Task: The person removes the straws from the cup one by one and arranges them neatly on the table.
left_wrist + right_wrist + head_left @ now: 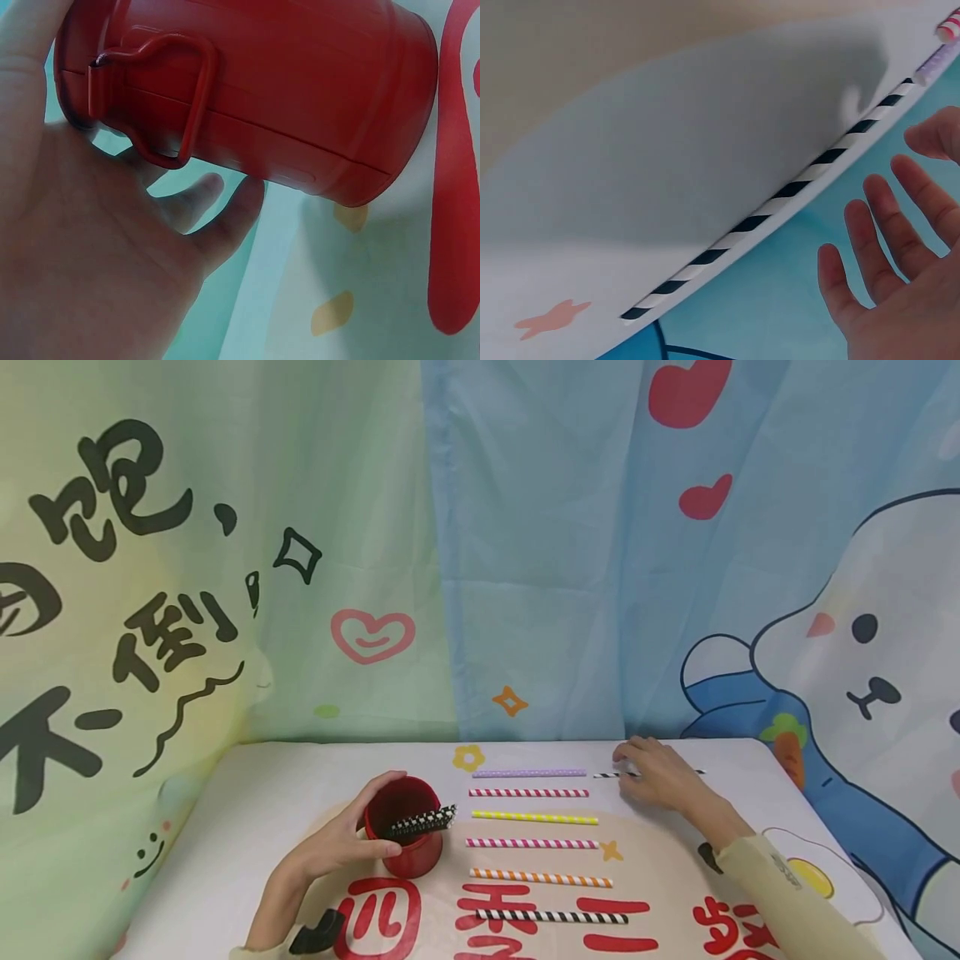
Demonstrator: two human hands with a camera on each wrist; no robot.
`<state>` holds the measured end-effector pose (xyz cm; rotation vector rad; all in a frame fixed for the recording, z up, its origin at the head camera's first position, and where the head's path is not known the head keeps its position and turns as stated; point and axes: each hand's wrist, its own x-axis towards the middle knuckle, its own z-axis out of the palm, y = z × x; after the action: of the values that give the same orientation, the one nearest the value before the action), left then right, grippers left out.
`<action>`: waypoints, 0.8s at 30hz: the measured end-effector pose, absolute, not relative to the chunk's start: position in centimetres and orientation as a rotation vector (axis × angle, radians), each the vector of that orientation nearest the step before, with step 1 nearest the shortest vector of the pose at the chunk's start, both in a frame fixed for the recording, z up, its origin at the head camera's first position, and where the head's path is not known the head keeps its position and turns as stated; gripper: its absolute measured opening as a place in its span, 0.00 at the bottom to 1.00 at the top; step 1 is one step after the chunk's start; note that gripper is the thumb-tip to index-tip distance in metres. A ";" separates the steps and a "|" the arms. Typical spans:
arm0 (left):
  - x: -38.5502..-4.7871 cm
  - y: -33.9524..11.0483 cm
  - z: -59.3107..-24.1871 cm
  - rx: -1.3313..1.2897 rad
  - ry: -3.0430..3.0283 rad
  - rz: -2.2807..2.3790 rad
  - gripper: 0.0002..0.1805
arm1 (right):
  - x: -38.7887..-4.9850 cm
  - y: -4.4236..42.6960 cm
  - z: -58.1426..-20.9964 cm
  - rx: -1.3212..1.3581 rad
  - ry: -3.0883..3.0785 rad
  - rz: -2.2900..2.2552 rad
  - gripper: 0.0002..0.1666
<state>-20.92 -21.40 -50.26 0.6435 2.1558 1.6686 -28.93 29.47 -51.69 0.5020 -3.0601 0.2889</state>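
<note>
My left hand [347,835] grips a red metal bucket [417,861] by its side near the rim, thumb at the front. Its wire handle [201,97] shows in the left wrist view. The bucket leans, and black straws with white marks [424,820] stick out of its mouth. At the back right, my right hand [662,774] is over a black-and-white striped paper straw [769,206]. In the right wrist view the fingers are spread and apart from that straw, holding nothing.
Between the hands lie several paper straws in a column: purple [529,773], red-striped [528,793], yellow [535,818], pink-striped [532,844], orange-striped [541,878] and black-striped [551,917]. A printed cloth covers the table [247,827]; a patterned curtain [525,568] hangs behind its back edge.
</note>
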 end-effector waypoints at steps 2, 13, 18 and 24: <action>-20.9 -21.4 -50.3 0.646 2.153 1.670 0.48 | -28.8 29.3 -51.5 0.508 -3.046 0.311 0.16; -21.0 -21.4 -50.4 0.658 2.147 1.674 0.48 | -27.6 26.9 -50.3 0.598 -2.989 0.427 0.18; -21.0 -21.4 -50.5 0.651 2.147 1.671 0.48 | -27.0 25.6 -49.9 0.612 -2.965 0.447 0.18; -21.1 -21.5 -50.6 0.664 2.152 1.669 0.48 | -26.2 23.7 -49.4 0.691 -2.886 0.473 0.17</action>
<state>-21.11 -21.50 -50.58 0.6636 2.1518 1.6695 -26.20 23.69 -49.42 0.6914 -2.8861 0.4731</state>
